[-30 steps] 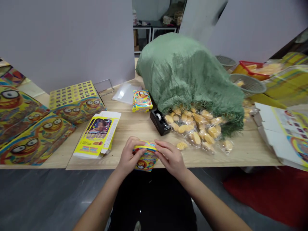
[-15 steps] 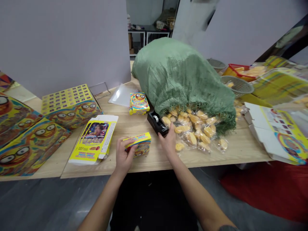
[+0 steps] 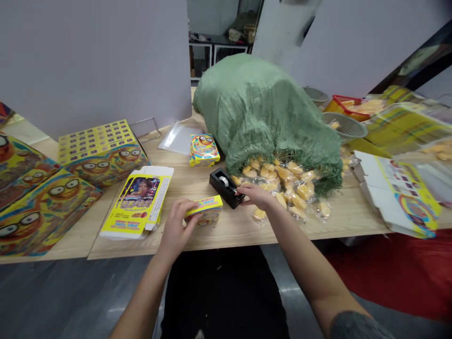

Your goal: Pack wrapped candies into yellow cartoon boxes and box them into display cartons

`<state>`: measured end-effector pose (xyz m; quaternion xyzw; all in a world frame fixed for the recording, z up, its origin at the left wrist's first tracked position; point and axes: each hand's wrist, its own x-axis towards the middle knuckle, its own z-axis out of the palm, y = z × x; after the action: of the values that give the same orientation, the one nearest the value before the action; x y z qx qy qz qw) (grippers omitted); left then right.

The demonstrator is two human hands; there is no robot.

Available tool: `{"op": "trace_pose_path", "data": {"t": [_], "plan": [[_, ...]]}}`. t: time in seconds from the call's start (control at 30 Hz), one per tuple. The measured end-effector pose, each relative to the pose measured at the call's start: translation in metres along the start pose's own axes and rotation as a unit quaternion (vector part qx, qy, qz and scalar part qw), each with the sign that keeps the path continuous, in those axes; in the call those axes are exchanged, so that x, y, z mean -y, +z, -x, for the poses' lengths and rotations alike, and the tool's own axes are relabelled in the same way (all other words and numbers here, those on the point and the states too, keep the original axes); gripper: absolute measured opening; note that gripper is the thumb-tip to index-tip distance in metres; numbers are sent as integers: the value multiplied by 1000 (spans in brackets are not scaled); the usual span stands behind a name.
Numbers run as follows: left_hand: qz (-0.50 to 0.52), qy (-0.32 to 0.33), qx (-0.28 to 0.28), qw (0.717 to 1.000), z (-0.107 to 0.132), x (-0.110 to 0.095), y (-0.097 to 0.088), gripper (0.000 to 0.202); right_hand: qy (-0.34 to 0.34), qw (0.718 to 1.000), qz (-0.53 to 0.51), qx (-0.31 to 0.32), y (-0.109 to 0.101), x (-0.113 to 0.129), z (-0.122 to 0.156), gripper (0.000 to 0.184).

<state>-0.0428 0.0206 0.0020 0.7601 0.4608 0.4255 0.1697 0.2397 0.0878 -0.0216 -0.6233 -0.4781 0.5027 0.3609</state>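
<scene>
Left grip (image 3: 174,226) was curled around a small yellow printed box (image 3: 206,210), which sat low over the counter (image 3: 226,233). Right grip (image 3: 256,195) was open, fingers flat, at the end of a black tape dispenser (image 3: 222,187); probably touching, hard to tell from this angle. Bagged yellow pieces (image 3: 282,183) lay at the mouth of a green mesh sack (image 3: 261,108), just beyond. A flat yellow box blank (image 3: 137,202) lay left of the held box.

Packing workroom: long wooden table (image 3: 233,230), printed carton blanks (image 3: 137,205), green sack (image 3: 264,108), bagged snacks (image 3: 289,188), tape dispenser (image 3: 221,186).
</scene>
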Motion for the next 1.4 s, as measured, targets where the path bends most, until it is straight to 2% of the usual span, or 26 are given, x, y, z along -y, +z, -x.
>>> {"op": "trace_pose_path", "data": {"t": [0.07, 0.17, 0.3, 0.37, 0.47, 0.53, 0.63, 0.73, 0.8, 0.97, 1.03, 1.17, 1.23, 1.3, 1.4], "plan": [[0, -2, 0, 1000, 1, 0, 0, 18, -13, 999, -33, -15, 3, -6, 5, 33], [-8, 5, -16, 1000, 2, -2, 2, 19, -44, 994, -73, -73, 13, -25, 19, 42], [-16, -8, -61, 998, 1, -10, 11, 19, -77, 980, -70, -168, 33, -50, 32, 39], [-22, -23, -87, 996, -1, -15, 16, 17, -93, 971, -57, -211, 41, -55, 37, 36], [-41, -25, -75, 996, -3, -21, 19, 18, -107, 964, -50, -239, 47, -47, 53, 32], [-64, -3, -50, 997, -5, -24, 17, 21, -110, 970, -66, -209, 49, -33, 68, 31], [-93, 22, -29, 995, -9, -26, 12, 22, -122, 982, -100, -104, 56, -4, 87, 36], [-107, 20, -27, 994, -11, -28, 9, 22, -148, 981, -125, -5, 73, 23, 95, 59], [-107, 30, -48, 993, -10, -28, 10, 22, -174, 975, -133, 23, 87, 35, 94, 69], [-115, 60, -81, 988, -6, -22, 13, 20, -219, 968, -118, 18, 102, 44, 87, 67], [-147, 52, -56, 986, -4, -20, 13, 20, -223, 969, -102, 16, 102, 43, 85, 65], [-205, 16, 39, 978, -2, -17, 10, 31, -223, 974, -41, 22, 98, 38, 80, 65], [-207, 14, 55, 977, -3, -16, 9, 33, -209, 978, -27, 17, 98, 35, 77, 68], [-208, 29, 38, 977, -4, -15, 9, 32, -185, 982, -49, 12, 99, 32, 74, 72], [-189, 69, -22, 979, -6, -14, 10, 33, -169, 980, -107, 20, 101, 30, 73, 77]]}}
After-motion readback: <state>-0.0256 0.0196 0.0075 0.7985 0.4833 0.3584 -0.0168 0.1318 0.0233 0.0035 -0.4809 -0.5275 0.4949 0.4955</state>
